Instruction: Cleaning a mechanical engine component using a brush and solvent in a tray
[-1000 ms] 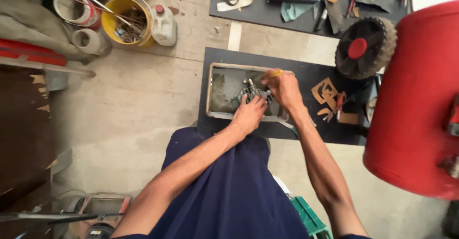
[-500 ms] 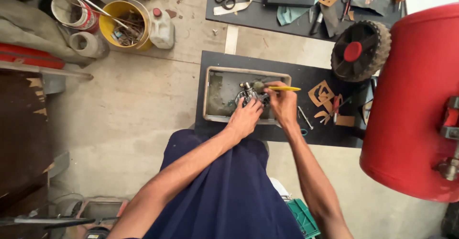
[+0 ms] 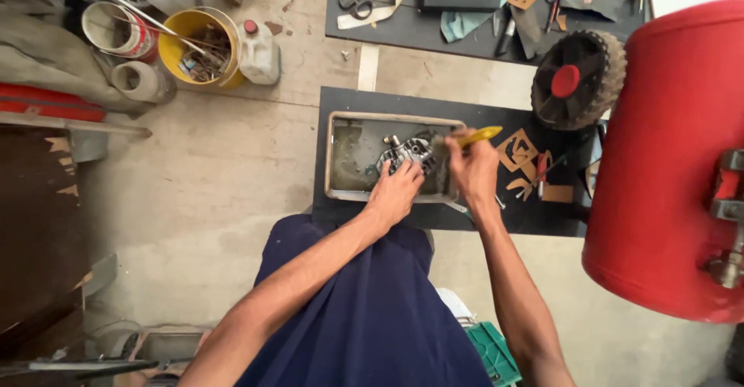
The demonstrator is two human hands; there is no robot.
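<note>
2 hands work over 1 grey metal engine part (image 3: 407,154) lying in a shallow metal tray (image 3: 341,154) on a black mat (image 3: 496,216) on the floor. Left hand (image 3: 395,193) rests on the part, grip closed round its near side. Right hand (image 3: 474,172), grip tight on a yellow-handled brush (image 3: 480,134), touches the part's right edge. Black wheel (image 3: 577,77) and red tank (image 3: 674,162) sit to the right; yellow bucket (image 3: 194,50) well apart, upper left.
</note>
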